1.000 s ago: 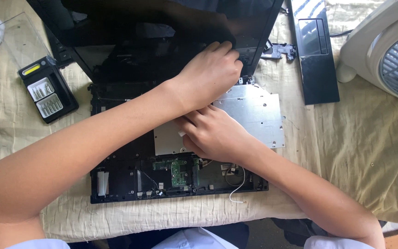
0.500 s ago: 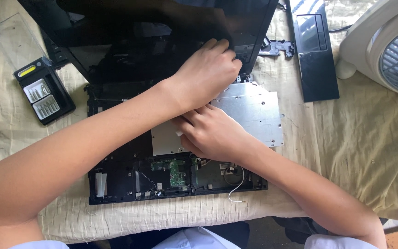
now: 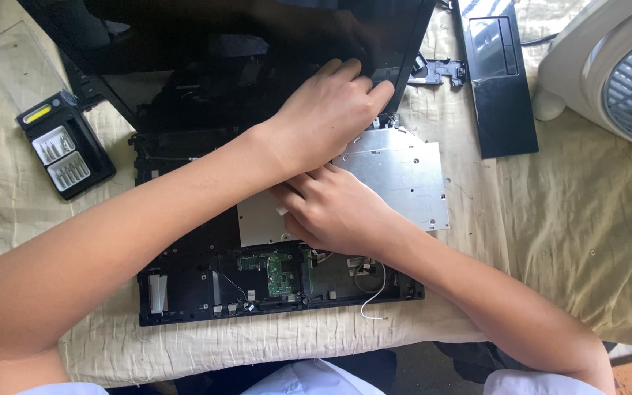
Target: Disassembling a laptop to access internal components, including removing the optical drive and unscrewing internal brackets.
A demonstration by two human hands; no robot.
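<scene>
Metal plate under your fingers on the opened laptop

Your right hand (image 3: 338,212) presses curled fingers onto the silver metal plate (image 3: 396,172), seated in the laptop base (image 3: 206,285); whether they pinch anything, I cannot tell. Your left hand (image 3: 327,110) reaches beyond it, fingers closed on the screen's lower corner (image 3: 396,77) — likely steadying. Lifting the plate next would call for an edge grip.

Left hand (image 3: 327,121) slid slightly up the laptop screen (image 3: 206,58), screen edging toward the frame's top
</scene>
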